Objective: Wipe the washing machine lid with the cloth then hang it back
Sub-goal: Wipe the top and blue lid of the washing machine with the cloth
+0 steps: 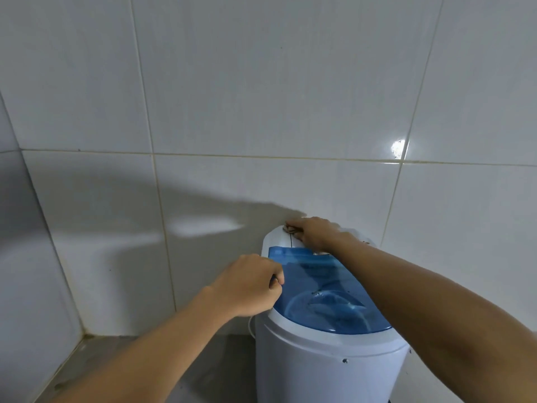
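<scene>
A small white washing machine (325, 370) stands against the tiled wall, with a translucent blue lid (334, 289) on top. My right hand (315, 232) reaches over the lid to the white rear panel and presses a small brownish cloth (291, 229) there; only a scrap of it shows under the fingers. My left hand (250, 283) rests at the lid's left edge, its fingers curled against the rim. My right forearm crosses above the lid's right side and hides that part.
White glossy wall tiles (261, 97) rise directly behind the machine, and a second tiled wall meets them at the left corner. Grey floor (162, 370) lies to the left of the machine.
</scene>
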